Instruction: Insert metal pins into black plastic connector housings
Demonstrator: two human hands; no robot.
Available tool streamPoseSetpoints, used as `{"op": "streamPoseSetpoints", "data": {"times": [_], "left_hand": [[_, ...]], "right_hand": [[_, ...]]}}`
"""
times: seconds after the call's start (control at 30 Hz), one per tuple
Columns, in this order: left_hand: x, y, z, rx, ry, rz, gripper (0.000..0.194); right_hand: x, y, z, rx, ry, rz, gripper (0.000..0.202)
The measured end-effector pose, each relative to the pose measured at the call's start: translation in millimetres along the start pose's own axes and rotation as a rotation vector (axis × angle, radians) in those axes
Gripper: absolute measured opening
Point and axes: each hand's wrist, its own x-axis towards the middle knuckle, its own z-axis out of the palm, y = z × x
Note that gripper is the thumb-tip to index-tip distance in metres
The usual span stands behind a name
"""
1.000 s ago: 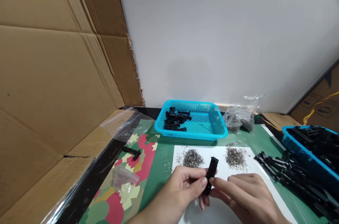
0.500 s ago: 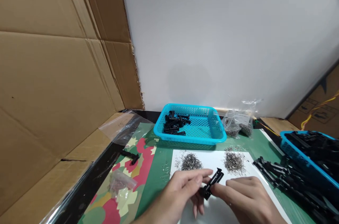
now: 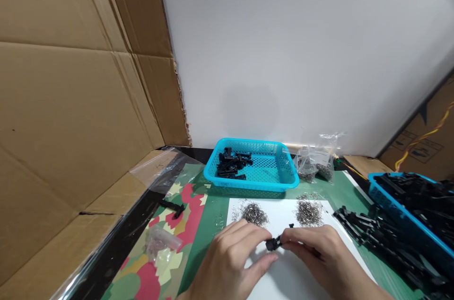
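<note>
My right hand [image 3: 319,252] pinches a small black plastic part [image 3: 273,244] over the white sheet [image 3: 276,281]. Its fingers cover much of the part, and one end sticks out above them. My left hand [image 3: 237,257] is at the part's left end, thumb and forefinger apart around it; whether a fingertip touches it I cannot tell. Behind the left hand lies a pile of small metal pins [image 3: 255,214]. A second pile of pins [image 3: 308,212] lies behind the right hand.
A blue basket [image 3: 251,184] with black parts stands behind the sheet, bags of pins [image 3: 324,170] to its right. Loose black parts [image 3: 376,238] and a fuller blue basket [image 3: 407,215] are at right. One black part [image 3: 173,207] and a plastic bag [image 3: 161,243] lie left.
The black part has turned and is more covered by my right fingers. My left hand has let go of its side grip and rolled over, back up. The view has shifted slightly.
</note>
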Motion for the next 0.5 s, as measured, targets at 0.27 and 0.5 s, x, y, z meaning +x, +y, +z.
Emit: {"op": "streamPoseSetpoints", "data": {"times": [0.27, 0.5], "left_hand": [[-5.6, -0.6, 15.1, 0.047, 0.09, 0.038, 0.016], [-12.9, 3.2, 26.7, 0.076, 0.04, 0.084, 0.011]], "right_hand": [[-4.3, -5.2, -9.4, 0.011, 0.01, 0.287, 0.037], [-0.1, -23.8, -7.7, 0.233, 0.272, 0.253, 0.058]]}}
